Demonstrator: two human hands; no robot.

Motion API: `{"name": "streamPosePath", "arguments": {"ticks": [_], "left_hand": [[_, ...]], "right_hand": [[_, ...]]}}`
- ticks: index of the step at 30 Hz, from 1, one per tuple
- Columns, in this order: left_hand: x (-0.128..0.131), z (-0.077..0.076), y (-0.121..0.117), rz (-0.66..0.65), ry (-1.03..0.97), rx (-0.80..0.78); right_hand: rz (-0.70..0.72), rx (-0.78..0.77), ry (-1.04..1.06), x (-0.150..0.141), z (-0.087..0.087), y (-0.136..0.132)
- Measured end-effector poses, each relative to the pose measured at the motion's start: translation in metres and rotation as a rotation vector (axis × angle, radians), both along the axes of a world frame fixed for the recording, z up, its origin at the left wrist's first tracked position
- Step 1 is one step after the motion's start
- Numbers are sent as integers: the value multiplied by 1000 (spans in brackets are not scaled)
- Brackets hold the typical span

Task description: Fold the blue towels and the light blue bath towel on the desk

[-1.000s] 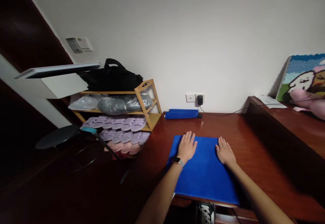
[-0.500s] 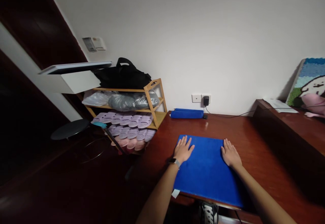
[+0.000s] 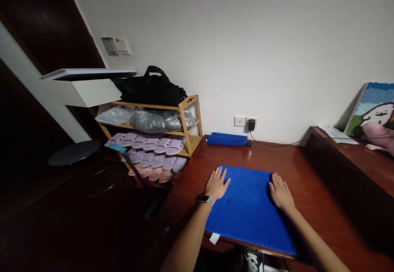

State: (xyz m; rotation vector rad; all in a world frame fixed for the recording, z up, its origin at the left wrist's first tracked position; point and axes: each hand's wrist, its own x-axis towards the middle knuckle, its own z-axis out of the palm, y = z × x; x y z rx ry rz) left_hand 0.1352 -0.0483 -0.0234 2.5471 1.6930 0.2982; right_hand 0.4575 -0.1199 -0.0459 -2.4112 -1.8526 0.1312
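A flat blue cloth (image 3: 249,210) lies spread on the dark red wooden table (image 3: 308,190), reaching its near edge. My left hand (image 3: 216,184) lies flat and open on the cloth's far left corner, fingers spread, a watch on its wrist. My right hand (image 3: 280,192) rests flat and open on the cloth's far right edge. A rolled blue cloth (image 3: 227,139) sits at the back of the table by the wall.
A wooden shoe rack (image 3: 184,128) with several purple slippers and a black bag (image 3: 150,89) stands left of the table. A charger (image 3: 251,124) is plugged in the wall socket. A raised wooden ledge (image 3: 347,161) with a picture (image 3: 374,109) stands at the right. A round black stool (image 3: 74,152) is at the left.
Both hands slid outward and toward me along the cloth's sides; the left hand moved from the cloth's top middle to its left corner. The view shifted slightly.
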Motion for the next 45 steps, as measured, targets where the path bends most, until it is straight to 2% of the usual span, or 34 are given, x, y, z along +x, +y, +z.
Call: {"name": "streamPosePath", "arguments": {"ticks": [4,9,15,17,19,21,23,25,28,31,37,39,41,45], "left_hand": [[1,2,1,1,7,-13],[3,8,-1,5,58,-67],[0,22,1,-10,112,-82],[8,28,0,-16,120,-65],[28,31,-5,-45,105,-23],[63,29,-16,-129,50,27],[104,21,-31,-250,-33,51],[141,11,-43,-313,-92,37],[168,-3,-48,-294,-119,-5],[150,-5,-36,-250,-98,-15],[45,10,6,-49,14,-49],[21,12,14,-21,15,-45],[10,10,17,-13,13,-37],[13,1,18,-10,3,-3]], "right_hand": [[9,-30,-16,-4,-3,-10],[12,-34,-15,-7,3,-13],[6,-25,16,-9,6,-12],[3,-29,31,-10,6,-12],[-1,-32,40,-11,6,-11],[1,-31,42,-10,5,-10],[5,-28,39,-9,3,-10],[19,-27,32,-7,1,-10],[37,-29,17,-5,-1,-10],[25,-26,5,-5,-1,-10],[8,-35,2,-8,1,-12],[5,-51,-13,-8,2,-11],[2,-70,-25,-7,5,-7],[-7,-78,-2,-2,11,5]]}}
